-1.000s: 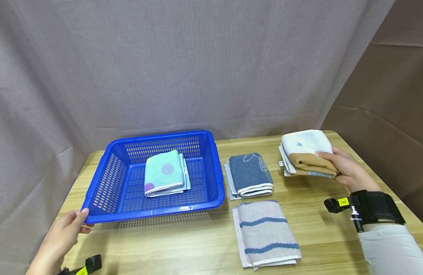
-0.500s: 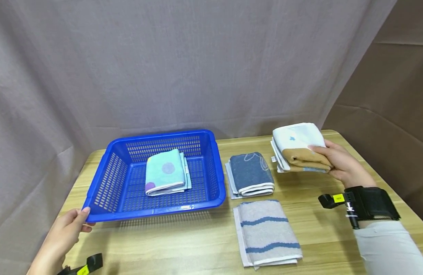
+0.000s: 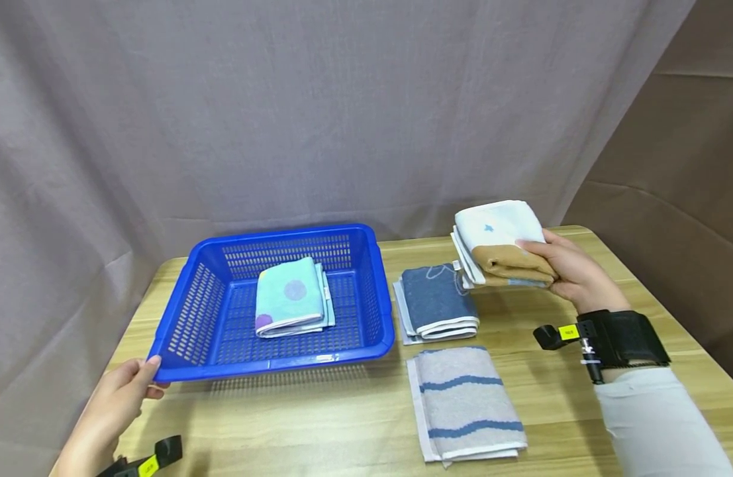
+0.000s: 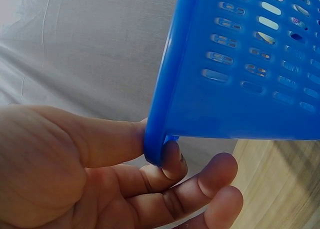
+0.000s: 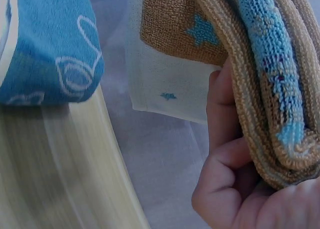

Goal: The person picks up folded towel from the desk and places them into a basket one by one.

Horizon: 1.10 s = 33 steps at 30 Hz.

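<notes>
My left hand [image 3: 117,397] pinches the near left corner of a blue plastic basket [image 3: 271,366] between thumb and index finger; the left wrist view shows the rim [image 4: 167,84] caught there, other fingers loosely bent below. In the basket lies a folded turquoise towel [image 3: 289,298] with purple dots. My right hand [image 3: 575,271] grips the right side of a folded white and brown towel [image 3: 500,228], thumb on top, fingers beneath. That towel is held above the table, its left part over the right edge of a folded dark blue towel [image 3: 438,301].
A folded grey towel with blue wavy stripes [image 3: 467,401] lies in front of the dark blue one. All rest on a wooden table [image 3: 283,430]. Grey curtain cloth [image 3: 342,119] hangs behind, and a brown cloth wall [image 3: 688,199] stands at the right.
My right hand has lifted the white and brown towel and carried it left toward the dark blue towel. My left hand keeps its hold on the basket's corner.
</notes>
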Motion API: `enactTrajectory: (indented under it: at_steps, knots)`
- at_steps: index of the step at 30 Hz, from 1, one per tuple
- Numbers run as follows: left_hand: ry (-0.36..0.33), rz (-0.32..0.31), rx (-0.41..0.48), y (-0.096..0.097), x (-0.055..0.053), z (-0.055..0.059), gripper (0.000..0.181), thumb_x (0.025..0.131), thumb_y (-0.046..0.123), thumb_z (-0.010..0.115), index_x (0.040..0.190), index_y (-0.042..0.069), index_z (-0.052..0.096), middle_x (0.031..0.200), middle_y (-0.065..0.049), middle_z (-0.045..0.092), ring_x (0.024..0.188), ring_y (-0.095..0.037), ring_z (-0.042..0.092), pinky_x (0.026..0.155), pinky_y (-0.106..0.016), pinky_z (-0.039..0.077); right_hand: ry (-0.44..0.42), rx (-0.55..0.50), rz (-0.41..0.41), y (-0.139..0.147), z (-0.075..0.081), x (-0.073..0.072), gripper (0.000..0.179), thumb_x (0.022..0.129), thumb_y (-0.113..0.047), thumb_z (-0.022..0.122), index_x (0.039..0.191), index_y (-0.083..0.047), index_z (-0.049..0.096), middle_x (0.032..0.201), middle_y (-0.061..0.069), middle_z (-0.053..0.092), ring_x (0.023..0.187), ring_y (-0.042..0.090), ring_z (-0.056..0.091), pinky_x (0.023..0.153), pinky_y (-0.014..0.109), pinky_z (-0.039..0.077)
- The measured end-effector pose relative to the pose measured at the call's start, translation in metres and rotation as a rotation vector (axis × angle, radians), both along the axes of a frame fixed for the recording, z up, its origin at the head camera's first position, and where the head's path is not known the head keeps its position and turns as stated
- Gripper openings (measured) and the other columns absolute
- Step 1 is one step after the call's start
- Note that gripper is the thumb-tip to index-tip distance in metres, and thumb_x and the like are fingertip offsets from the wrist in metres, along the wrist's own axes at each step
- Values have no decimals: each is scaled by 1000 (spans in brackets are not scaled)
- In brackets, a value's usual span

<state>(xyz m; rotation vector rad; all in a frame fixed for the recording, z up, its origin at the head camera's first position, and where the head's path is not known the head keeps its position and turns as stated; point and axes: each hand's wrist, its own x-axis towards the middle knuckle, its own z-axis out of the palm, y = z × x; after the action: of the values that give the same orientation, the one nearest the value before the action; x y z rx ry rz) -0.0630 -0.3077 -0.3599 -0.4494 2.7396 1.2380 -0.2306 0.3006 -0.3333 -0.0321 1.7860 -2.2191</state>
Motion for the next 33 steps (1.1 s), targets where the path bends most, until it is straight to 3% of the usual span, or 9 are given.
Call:
enactTrajectory:
  at_steps: [5,9,18,25,33]
  knots:
    - [-13,3,5,2,-2,2,47,101,35,30,95,-7,52,83,-7,64,72,-13,56,61,-34,36,6,-62,19,-11,3,-4,41,96,-9,48,133,-10,28,84,4,67,73,16,62,56,27,51]
    - [2,0,-11,4,-2,2,45,101,31,31,92,-6,53,81,-6,63,70,-12,56,59,-33,36,11,-2,-3,-21,6,-7,46,96,-12,50,134,-8,26,83,1,66,72,14,62,56,26,51]
    - [-19,24,-10,7,-4,6,43,101,31,32,88,-4,54,77,-5,62,69,-13,55,58,-32,37,37,0,28,-43,12,-12,38,96,-12,50,129,-9,34,81,2,65,70,14,61,55,26,51]
    - [-3,21,-9,6,-2,4,43,101,30,32,90,-5,54,77,-5,63,69,-13,55,61,-33,36,33,-72,58,-61,16,-17,47,96,-9,49,136,-6,25,81,4,66,70,16,63,55,27,52]
    - [5,0,9,3,-2,3,43,101,30,32,90,-6,53,81,-8,63,72,-16,56,64,-34,36,10,-121,62,-83,17,-21,44,96,-8,47,135,-9,27,81,4,65,70,16,62,54,27,51]
